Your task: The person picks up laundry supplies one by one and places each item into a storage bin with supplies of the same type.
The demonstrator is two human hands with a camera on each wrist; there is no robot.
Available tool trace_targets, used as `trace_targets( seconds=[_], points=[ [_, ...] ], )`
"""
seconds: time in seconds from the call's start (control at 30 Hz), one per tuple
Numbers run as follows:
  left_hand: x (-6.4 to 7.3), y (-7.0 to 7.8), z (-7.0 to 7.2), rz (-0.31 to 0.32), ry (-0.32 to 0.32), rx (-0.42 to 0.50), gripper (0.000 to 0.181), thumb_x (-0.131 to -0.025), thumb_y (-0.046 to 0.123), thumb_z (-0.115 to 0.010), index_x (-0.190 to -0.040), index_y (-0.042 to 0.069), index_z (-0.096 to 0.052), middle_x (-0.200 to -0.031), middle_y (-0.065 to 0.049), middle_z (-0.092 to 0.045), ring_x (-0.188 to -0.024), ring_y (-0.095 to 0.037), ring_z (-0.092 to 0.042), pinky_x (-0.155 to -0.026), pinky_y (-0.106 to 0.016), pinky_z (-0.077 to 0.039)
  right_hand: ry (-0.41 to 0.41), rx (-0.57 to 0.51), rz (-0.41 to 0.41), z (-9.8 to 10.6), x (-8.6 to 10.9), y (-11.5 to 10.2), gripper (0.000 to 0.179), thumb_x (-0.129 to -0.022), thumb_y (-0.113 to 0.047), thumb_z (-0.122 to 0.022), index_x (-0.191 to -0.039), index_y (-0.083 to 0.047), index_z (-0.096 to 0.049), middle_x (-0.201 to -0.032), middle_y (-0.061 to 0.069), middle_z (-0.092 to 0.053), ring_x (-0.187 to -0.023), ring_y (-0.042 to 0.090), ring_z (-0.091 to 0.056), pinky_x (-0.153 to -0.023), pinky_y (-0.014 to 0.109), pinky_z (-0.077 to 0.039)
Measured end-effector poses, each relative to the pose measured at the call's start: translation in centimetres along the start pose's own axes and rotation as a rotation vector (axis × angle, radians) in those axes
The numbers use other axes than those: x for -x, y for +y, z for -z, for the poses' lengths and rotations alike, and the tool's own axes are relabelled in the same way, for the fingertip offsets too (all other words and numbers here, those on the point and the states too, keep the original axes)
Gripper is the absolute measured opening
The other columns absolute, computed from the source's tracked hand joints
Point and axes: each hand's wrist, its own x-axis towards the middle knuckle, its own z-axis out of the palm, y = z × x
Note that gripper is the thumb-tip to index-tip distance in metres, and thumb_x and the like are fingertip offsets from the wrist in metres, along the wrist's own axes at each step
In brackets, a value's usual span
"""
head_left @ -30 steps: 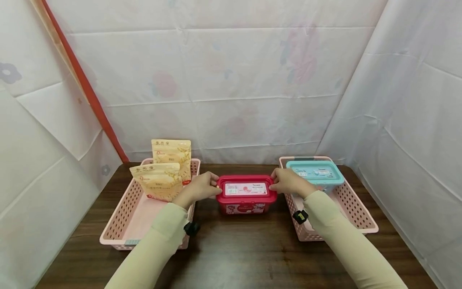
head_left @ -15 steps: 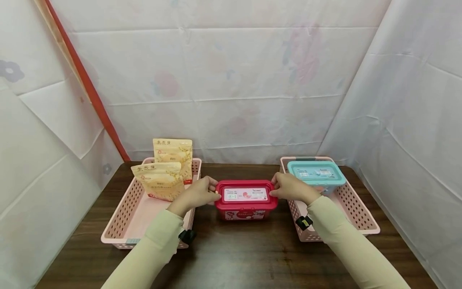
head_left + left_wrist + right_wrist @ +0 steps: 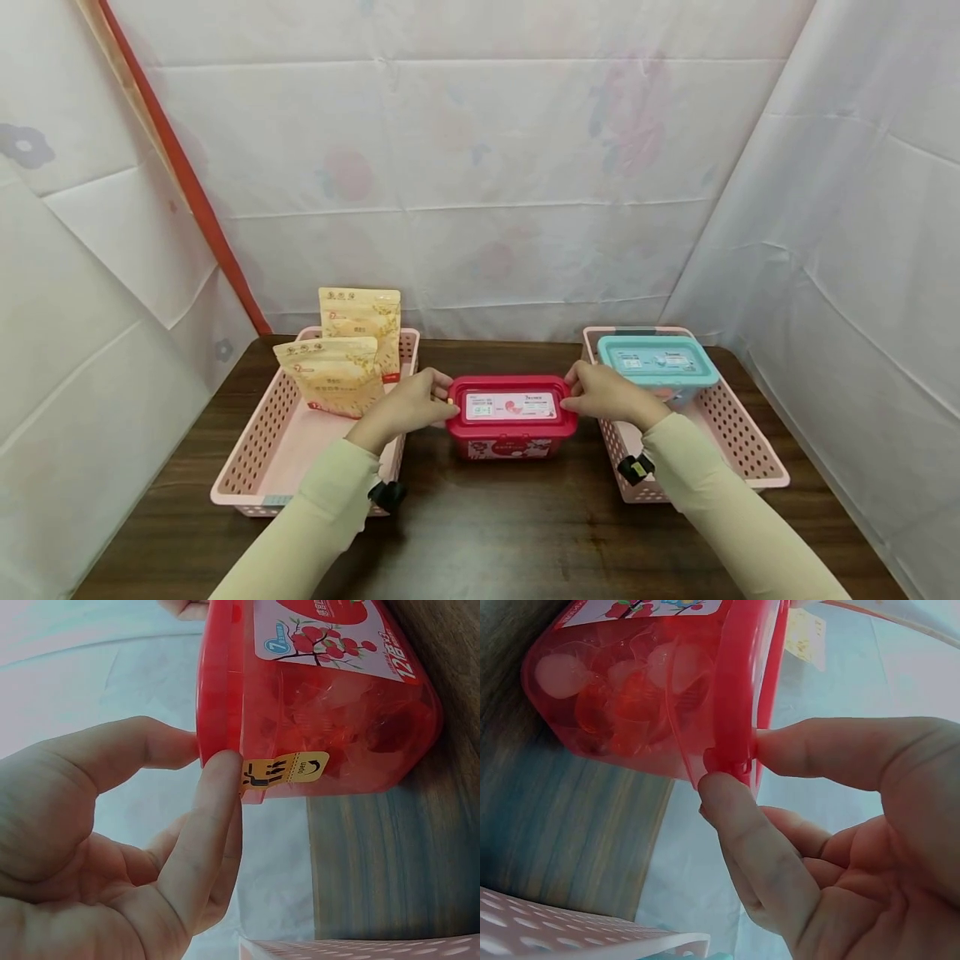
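Observation:
A red lidded plastic tub [image 3: 512, 417] stands on the table between two baskets, its lid on and a white label on top. My left hand [image 3: 411, 407] pinches the left end of the lid rim between thumb and fingers. At the opposite end, my right hand [image 3: 606, 392] pinches the rim the same way. The left wrist view shows a yellow "open" seal [image 3: 285, 772] down the tub's side, right by my fingertips. Through the clear red wall in the right wrist view, small wrapped pieces [image 3: 622, 686] show inside.
To the left, a pink basket [image 3: 251, 446] holds two yellow pouches [image 3: 337, 379] standing up. On the right, another pink basket [image 3: 738, 433] holds a tub with a turquoise lid [image 3: 660, 358]. A white cloth [image 3: 480, 167] hangs behind the dark wooden table [image 3: 510, 533].
The red tub has shifted slightly toward me, with both hands keeping hold of its lid ends. Over the last half second almost nothing has moved.

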Motion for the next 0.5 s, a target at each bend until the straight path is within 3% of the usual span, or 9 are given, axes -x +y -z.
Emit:
trace_targets(
  seconds=[0.27,0.5],
  points=[
    [0.4,0.0,0.0,0.013,-0.017,0.01,0.045,-0.089,-0.001,-0.069,-0.127,-0.014,-0.049,-0.103,-0.019,-0.06,-0.077,-0.021,-0.068,-0.07,-0.036,-0.061,-0.028,-0.186,-0.047,-0.4,0.7,0.4,0.032,-0.094,-0.008,-0.071,-0.114,0.007,-0.051,-0.086,0.01,-0.059,-0.072,0.022,-0.066,-0.066,0.033,-0.058],
    [0.9,0.1,-0.1,0.022,-0.029,0.018,0.045,-0.089,-0.001,-0.07,-0.127,-0.013,-0.049,-0.101,-0.017,-0.061,-0.075,-0.02,-0.069,-0.069,-0.036,-0.061,-0.042,-0.243,-0.05,-0.6,1.1,0.8,0.033,-0.094,-0.009,-0.071,-0.114,0.006,-0.051,-0.086,0.011,-0.058,-0.072,0.025,-0.067,-0.065,0.032,-0.058]
  ],
)
